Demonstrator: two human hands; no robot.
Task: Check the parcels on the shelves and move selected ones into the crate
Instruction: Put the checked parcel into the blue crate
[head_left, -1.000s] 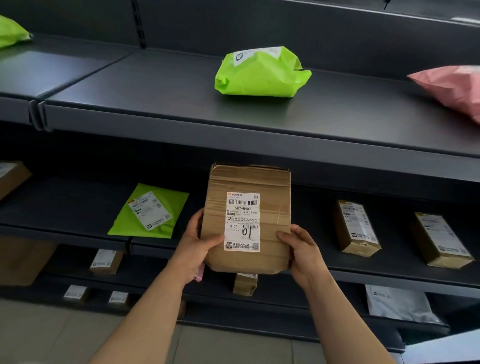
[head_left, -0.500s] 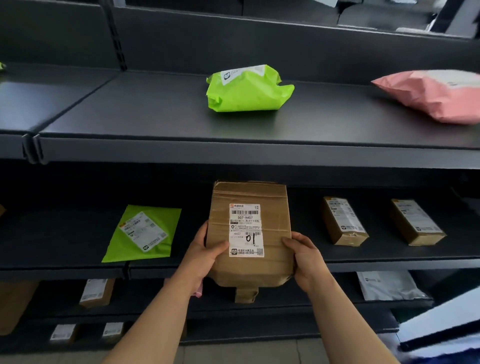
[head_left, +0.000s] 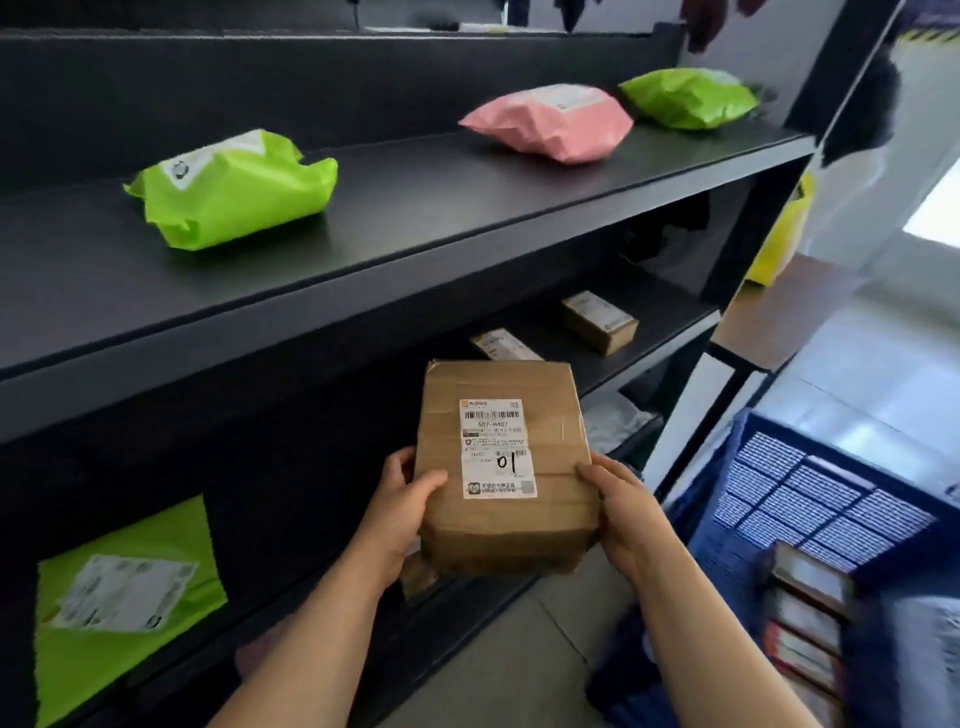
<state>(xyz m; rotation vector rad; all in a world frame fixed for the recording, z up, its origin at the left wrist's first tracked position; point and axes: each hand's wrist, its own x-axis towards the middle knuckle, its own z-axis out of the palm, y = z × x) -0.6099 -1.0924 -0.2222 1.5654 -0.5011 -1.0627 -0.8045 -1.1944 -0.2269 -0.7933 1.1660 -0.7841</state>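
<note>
At the lower centre of the frame, both forearms reach up and forward, holding a brown cardboard parcel (head_left: 501, 467) in front of the dark shelves (head_left: 467, 208). The left hand (head_left: 402, 512) grips its lower left edge, thumb laid over the front face; the right hand (head_left: 626, 512) clasps the lower right edge, fingers curled behind. The parcel's white label (head_left: 496, 447), marked "01", faces the camera. At lower right sits the blue crate (head_left: 810, 499), just beside the right forearm.

Box (head_left: 504, 462) before shelves (head_left: 363, 249) (mid-air); crate (head_left: 810, 499) right, apparently holding parcels.
</note>
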